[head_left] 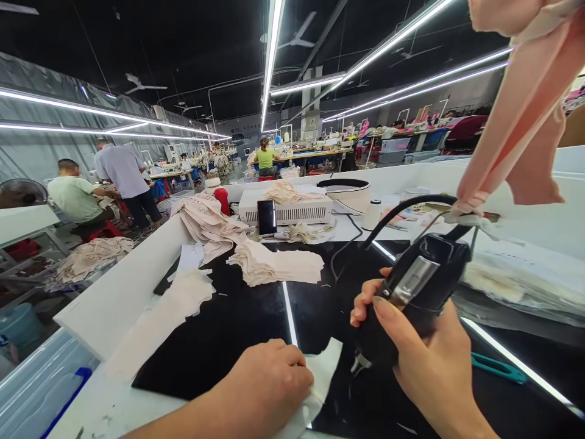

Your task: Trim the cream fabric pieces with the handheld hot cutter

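Head: hands (269, 381) (427, 360) on fabric (328, 369), black tool (427, 277)

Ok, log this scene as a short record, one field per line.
Left grip: on a pale piece; pinching or pressing unclear
Right grip: closed around a black handheld tool, raised
Work surface: glossy black
Above tool: pink fabric strip
Right side: teal implement, lying flat
Beyond left grip: stacked cream pieces
Further back: white vented box
Background: seated person in yellow-green top
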A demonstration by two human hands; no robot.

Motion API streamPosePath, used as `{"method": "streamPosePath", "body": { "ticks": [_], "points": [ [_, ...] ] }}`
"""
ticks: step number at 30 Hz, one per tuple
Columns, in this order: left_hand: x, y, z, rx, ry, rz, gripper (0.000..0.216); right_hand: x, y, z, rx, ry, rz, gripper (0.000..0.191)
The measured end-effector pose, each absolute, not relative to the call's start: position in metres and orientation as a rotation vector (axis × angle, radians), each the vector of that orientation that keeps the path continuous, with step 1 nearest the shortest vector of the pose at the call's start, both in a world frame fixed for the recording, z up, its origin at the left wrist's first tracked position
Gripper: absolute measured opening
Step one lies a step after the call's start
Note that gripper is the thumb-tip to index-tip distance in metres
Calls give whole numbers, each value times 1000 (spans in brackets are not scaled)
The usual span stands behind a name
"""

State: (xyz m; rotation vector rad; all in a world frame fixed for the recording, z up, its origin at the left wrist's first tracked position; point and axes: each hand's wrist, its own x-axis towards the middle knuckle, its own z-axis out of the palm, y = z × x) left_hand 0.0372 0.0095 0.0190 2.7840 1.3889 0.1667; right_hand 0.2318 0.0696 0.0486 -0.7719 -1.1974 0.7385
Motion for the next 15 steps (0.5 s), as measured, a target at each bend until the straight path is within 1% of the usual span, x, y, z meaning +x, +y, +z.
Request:
{"method": "streamPosePath", "body": {
  "ticks": [6,15],
  "points": [
    [45,8,27,2657,1458,63,17,233,65,50,-794,-1205,738,35],
    [40,14,36,2550,1442,190,15,230,59,52,-794,-1215,759,34]
  ]
}}
